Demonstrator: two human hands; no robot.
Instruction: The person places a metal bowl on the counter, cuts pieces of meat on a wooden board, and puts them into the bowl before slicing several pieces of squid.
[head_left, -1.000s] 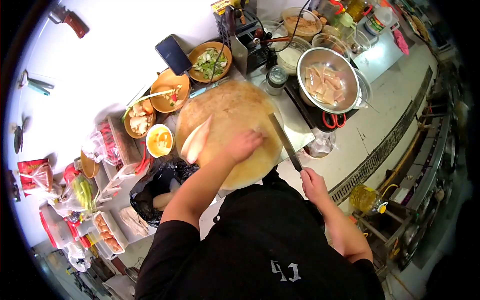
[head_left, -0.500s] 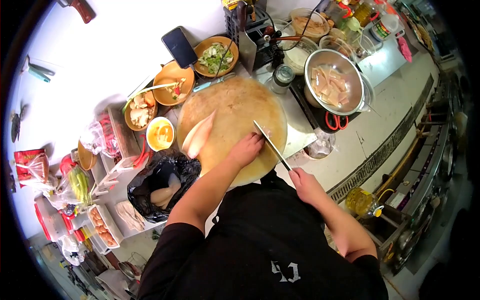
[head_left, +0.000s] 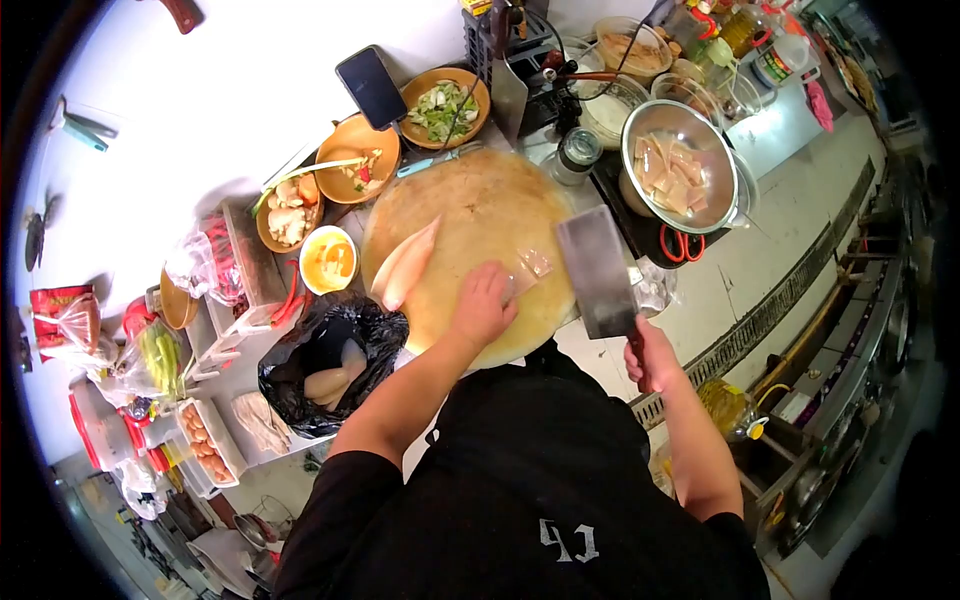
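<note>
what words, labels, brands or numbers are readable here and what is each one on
Nothing reads with certainty.
Black shirt: white print, too stylised to read surely.
White bottle: coloured label, too small and blurred.
Red packet: any print too blurred.

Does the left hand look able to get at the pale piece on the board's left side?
Probably yes: the left hand holds no tool, and only bare board seems to lie between it and the pale piece. The cleaver, in the right hand, is on the other side.
</note>
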